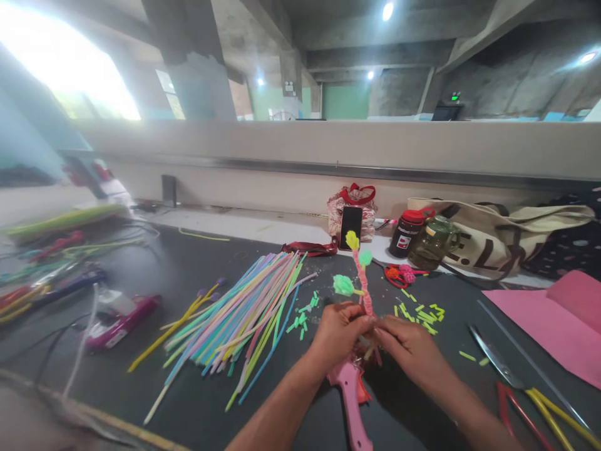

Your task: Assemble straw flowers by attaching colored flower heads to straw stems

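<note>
Both my hands meet over the dark table (pixel 154 275), pinching the lower end of a pink pipe-cleaner stem (pixel 364 282). My left hand (pixel 337 332) is closed around the stem's base. My right hand (pixel 407 348) pinches the same spot from the right. The stem stands upright and carries three fuzzy buds: a yellow one (pixel 352 239) on top, a mint one (pixel 365 257) below it, a green one (pixel 343 285) to the left. A pink glue gun (pixel 351 401) lies on the table right under my hands.
A fan of pastel pipe cleaners (pixel 244 307) lies to the left. Green cut scraps (pixel 420 313) are scattered nearby. Red scissors (pixel 397 274), a phone (pixel 351 227), two jars (pixel 425 239), a canvas bag (pixel 507 241), pink paper (pixel 549 319), yellow-handled scissors (pixel 526 382) and another glue gun (pixel 117 319) surround the work.
</note>
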Motion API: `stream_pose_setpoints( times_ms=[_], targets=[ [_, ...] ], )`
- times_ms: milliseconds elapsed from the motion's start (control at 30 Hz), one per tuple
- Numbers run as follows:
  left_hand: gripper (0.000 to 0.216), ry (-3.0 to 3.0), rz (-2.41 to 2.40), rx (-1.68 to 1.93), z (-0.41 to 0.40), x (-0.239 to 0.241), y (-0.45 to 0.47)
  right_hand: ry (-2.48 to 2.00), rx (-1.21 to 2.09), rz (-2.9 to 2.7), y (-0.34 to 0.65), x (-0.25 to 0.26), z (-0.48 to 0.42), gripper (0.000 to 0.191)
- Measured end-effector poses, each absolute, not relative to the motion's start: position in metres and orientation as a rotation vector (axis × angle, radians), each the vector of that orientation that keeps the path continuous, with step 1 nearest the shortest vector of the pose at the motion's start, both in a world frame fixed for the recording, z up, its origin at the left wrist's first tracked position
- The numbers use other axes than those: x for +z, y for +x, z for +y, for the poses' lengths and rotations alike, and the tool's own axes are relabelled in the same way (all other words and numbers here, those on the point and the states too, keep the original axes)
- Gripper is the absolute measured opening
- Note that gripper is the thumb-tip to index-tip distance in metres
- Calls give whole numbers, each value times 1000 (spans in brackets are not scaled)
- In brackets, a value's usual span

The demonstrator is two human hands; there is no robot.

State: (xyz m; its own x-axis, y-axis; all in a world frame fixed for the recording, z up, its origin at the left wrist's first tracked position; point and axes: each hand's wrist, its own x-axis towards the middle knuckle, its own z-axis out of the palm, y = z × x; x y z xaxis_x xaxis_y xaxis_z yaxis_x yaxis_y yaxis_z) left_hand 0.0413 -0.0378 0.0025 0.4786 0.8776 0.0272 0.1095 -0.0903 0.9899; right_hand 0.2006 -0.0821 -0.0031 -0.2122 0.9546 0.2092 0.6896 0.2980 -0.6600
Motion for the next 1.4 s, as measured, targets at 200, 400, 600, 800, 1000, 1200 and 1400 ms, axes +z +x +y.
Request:
stream_pose_setpoints(
  times_ms=[200,400,600,800,1000,1200,1400],
  targets=[
    [15,1345,824,816,-46,-6,50,-1520,457,-1713,200,17,-75,31],
    [16,1611,936,844,-45,-6,47,-1483,303,-1771,175,29,-68,19],
    [21,1853,949,852,-43,-1,41,-1393,322,-1751,176,24,-66,20],
    [22,1913,928,890,-43,-2,44,-1367,283,-1741,178,18,-64,20],
    [23,1950,939,883,-42,-3,45,-1335,285,-1725,178,16,-65,19],
    [25,1937,941,864,-42,-6,45,-1336,332,-1727,178,18,-65,19],
    [22,1963,970,881,-42,0,44,-1340,584,-1547,178,28,-64,24]
  ],
)
